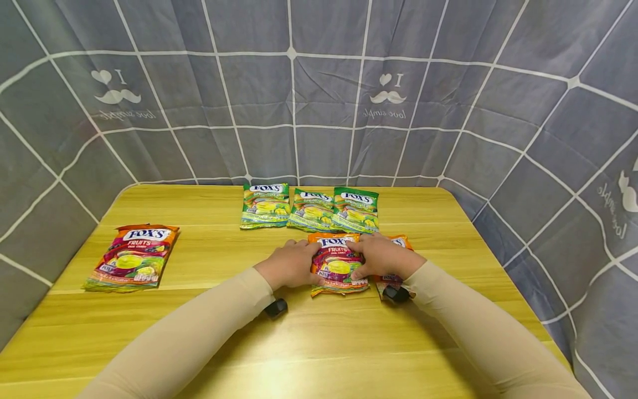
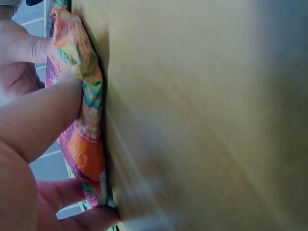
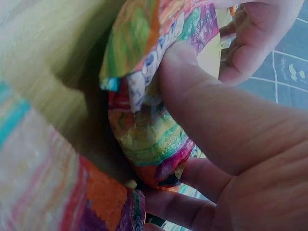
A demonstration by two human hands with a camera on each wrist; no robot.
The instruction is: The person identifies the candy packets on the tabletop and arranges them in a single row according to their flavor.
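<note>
A purple and orange Fox's Fruits candy bag (image 1: 338,267) lies face up between both hands on the wooden table. My left hand (image 1: 291,263) grips its left side; in the left wrist view, the thumb presses the bag's edge and fingertips (image 2: 98,219) reach round its far corner. From the right, my right hand (image 1: 381,256) holds the same bag, its thumb (image 3: 180,72) on the printed front and its other fingers at the far side edge. Partly hidden beneath the right hand and wrist is another Fruits candy bag (image 1: 402,241).
Three green Fox's candy bags (image 1: 265,206) lie in a row at the table's back edge, just beyond the hands. Another Fruits candy bag (image 1: 135,256) rests far left. A grey curtain (image 1: 324,111) with white lines surrounds the table (image 1: 209,249) at the back and sides.
</note>
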